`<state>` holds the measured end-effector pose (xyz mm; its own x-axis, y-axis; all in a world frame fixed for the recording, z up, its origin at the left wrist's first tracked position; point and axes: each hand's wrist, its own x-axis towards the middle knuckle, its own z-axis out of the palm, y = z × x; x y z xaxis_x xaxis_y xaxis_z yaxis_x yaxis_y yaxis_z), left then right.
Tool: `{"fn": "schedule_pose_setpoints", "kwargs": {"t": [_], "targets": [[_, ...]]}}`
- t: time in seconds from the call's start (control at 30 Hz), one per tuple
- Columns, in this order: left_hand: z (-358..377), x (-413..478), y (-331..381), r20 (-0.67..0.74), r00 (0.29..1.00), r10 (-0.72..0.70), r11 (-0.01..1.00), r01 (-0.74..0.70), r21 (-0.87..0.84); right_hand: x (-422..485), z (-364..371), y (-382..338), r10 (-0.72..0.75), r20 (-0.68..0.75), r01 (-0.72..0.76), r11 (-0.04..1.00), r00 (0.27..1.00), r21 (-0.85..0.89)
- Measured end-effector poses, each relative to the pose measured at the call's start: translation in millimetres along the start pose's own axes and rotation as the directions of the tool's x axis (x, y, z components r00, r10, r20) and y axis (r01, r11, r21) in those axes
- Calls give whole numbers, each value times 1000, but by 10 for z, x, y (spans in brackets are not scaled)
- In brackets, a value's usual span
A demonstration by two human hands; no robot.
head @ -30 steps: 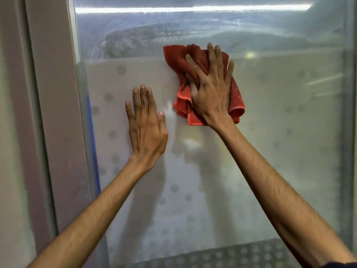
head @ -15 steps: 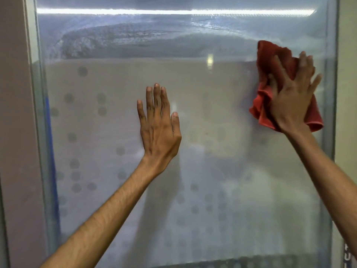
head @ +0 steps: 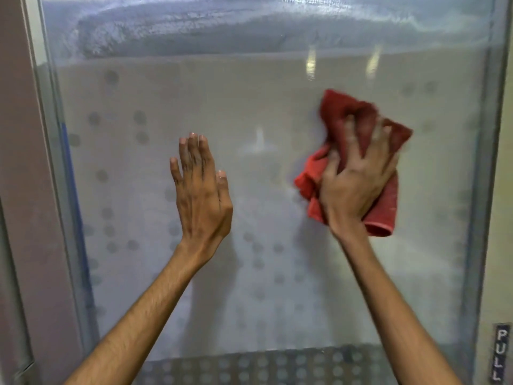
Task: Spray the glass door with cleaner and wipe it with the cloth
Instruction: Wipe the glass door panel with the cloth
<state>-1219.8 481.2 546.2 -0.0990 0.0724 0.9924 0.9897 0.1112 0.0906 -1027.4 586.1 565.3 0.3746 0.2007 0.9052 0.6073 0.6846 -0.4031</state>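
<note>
One view only, head-worn wide-angle; faces straight onto the glass door (head: pixel 249 107), close, the pane filling nearly the whole picture; both forearms rise from the bottom edge; door frame (head: pixel 25 190) at far left, PULL label (head: pixel 502 361) at lower right; edges bow slightly.

Glass door (head: pixel 249 107): smooth, glossy pane, frosted with matt dots; a streaky wet film is seen across the top. Cloth (head: pixel 383 212): red terry fabric, soft, matt, napped, hemmed edge. Door frame (head: pixel 483 190): brushed grey metal, dull sheen.
</note>
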Motion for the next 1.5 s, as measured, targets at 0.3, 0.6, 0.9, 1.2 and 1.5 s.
{"fn": "schedule_pose_setpoints", "kwargs": {"t": [0.3, 0.6, 0.9, 1.2, 1.5], "targets": [[15, -235, -70, -31, 999, -39, 999, 39, -4, -1055, -128, 154, -570, 216, 549, 822, 793, 152], [145, -324, 317, 15, 1000, 7, 997, -6, -71, -850, -367, 710, -620, 285, 594, 784, 731, 181], [319, -473, 634, 60, 998, 31, 999, -29, -27, 720, -246, 650, -218, 101, 226, 970, 971, -84], [276, -582, 582, -49, 994, -101, 968, 87, -235, -238, -148, 279, -378, 98, 366, 922, 921, 123], [139, -1025, 204, 11, 995, -98, 991, 98, -93, -1837, -484, 848, -620, 420, 585, 779, 663, 226]]}}
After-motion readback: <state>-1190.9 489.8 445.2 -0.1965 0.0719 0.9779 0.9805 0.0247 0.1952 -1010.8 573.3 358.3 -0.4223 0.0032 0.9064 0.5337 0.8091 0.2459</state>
